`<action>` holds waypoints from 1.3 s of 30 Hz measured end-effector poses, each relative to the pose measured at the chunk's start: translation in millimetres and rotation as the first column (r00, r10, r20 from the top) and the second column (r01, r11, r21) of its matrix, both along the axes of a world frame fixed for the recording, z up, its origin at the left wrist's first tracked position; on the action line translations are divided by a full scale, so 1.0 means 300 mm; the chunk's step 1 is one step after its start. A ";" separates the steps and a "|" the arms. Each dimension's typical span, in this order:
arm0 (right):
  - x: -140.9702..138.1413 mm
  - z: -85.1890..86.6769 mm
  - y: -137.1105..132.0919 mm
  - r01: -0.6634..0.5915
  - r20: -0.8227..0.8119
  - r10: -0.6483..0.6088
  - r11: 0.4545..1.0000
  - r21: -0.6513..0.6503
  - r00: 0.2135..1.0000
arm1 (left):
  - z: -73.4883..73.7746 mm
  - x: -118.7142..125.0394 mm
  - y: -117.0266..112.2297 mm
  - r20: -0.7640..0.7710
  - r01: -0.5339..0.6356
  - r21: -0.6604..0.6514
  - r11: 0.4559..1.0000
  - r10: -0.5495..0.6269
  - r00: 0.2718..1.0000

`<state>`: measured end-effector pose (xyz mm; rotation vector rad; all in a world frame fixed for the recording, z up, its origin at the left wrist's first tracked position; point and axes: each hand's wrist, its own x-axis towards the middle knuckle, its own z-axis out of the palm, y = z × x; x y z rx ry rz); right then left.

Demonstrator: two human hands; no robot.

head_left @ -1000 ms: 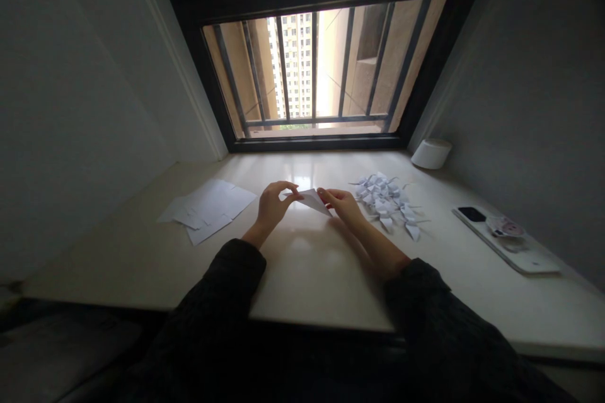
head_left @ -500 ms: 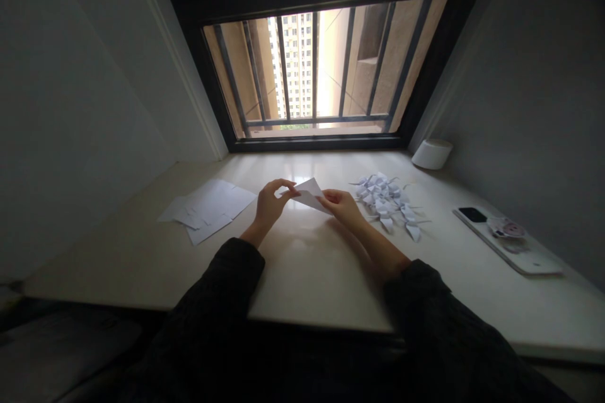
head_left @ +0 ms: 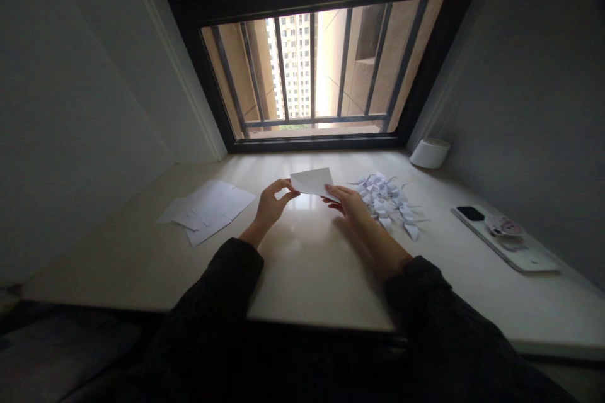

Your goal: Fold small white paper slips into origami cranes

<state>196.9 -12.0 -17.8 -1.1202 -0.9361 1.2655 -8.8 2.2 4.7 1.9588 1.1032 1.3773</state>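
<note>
A folded piece of white paper [head_left: 312,181] is held up above the pale sill, between my two hands. My left hand [head_left: 274,204] pinches its left corner between thumb and fingers. At the lower right corner, my right hand [head_left: 348,201] grips the paper, thumb on the near face and some fingers showing below. Just right of my right hand lies a heap of folded white paper figures [head_left: 382,195] with thin pointed ends. To the left of my left hand, several flat white paper sheets [head_left: 217,204] overlap on the sill.
A phone [head_left: 510,242] with a round grip on its back lies at the right. A white rounded object [head_left: 430,153] stands in the back right corner. The barred window [head_left: 312,75] rises behind the sill [head_left: 307,277], whose front edge is near my body.
The paper has turned from a pointed, triangle-like outline to a wider four-sided one. My right hand has shifted slightly right and its fingers have changed their hold.
</note>
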 end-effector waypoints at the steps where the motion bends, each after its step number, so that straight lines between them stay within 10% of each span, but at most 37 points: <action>1: 0.001 -0.004 0.003 0.000 0.004 0.000 1.000 0.011 1.000 | -0.003 0.002 0.001 0.022 0.039 -0.033 0.999 -0.038 0.999; 11: -0.009 -0.009 0.004 0.004 0.013 -0.006 0.992 0.129 1.000 | 0.005 0.002 -0.001 0.180 0.065 -0.118 0.991 -0.043 0.983; 23: -0.055 0.002 -0.025 -0.233 0.125 0.204 0.925 0.300 0.971 | -0.011 0.025 -0.001 0.619 0.149 -0.521 0.841 0.252 0.744; 32: -0.071 0.005 -0.031 0.076 0.118 -0.104 0.972 0.221 0.988 | -0.030 0.054 -0.013 0.734 0.303 -0.518 0.800 0.234 0.638; 39: -0.054 0.006 -0.021 0.164 0.107 -0.193 0.959 0.229 0.975 | -0.015 0.068 -0.030 0.685 0.292 -0.508 0.810 0.175 0.707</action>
